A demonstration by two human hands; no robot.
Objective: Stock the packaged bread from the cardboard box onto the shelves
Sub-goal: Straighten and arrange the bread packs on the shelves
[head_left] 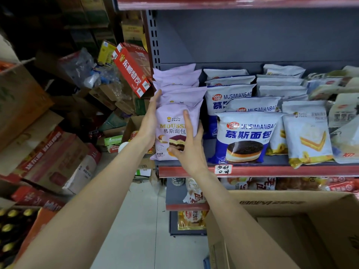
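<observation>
A row of lilac mousse bread packs (175, 113) stands at the left end of the grey shelf (272, 161). My left hand (150, 121) lies flat along the left side of that row, fingers straight and pointing up. My right hand (189, 144) presses its spread fingers on the face and right edge of the front lilac pack. The open cardboard box (287, 226) sits at the lower right, below the shelf; its inside looks bare where it shows.
Blue-and-white bread packs (244, 136) and pale cake packs (307, 136) fill the shelf to the right. A red shelf edge with a handwritten tag (223, 169) runs below. Lower shelves hold more packs. Stacked cartons (48, 152) crowd the left aisle.
</observation>
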